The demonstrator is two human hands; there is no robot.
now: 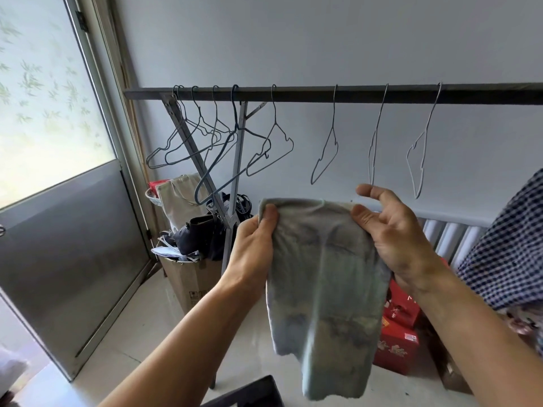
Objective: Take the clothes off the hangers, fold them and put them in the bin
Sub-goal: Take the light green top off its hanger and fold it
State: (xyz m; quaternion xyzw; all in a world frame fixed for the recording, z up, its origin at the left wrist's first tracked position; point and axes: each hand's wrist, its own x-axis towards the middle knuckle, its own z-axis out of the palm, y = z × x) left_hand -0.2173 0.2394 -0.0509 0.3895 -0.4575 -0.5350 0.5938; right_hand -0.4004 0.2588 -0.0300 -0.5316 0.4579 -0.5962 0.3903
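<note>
A dark clothes rail (352, 95) spans the wall. Below and in front of it, a pale blue-green garment (323, 289) hangs in the air, held by its top edge. A blue checked cloth (511, 248) hangs at the right edge. The left hand (252, 245) pinches the garment's top left corner. The right hand (393, 233) pinches the top right corner, index finger raised free. Bare wire hangers (326, 154) hang on the rail.

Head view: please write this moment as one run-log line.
step: folding | garment: pale blue, off hanger, hanging | left hand: pinches one top corner | right hand: pinches other top corner | visible hangers: bare
</note>
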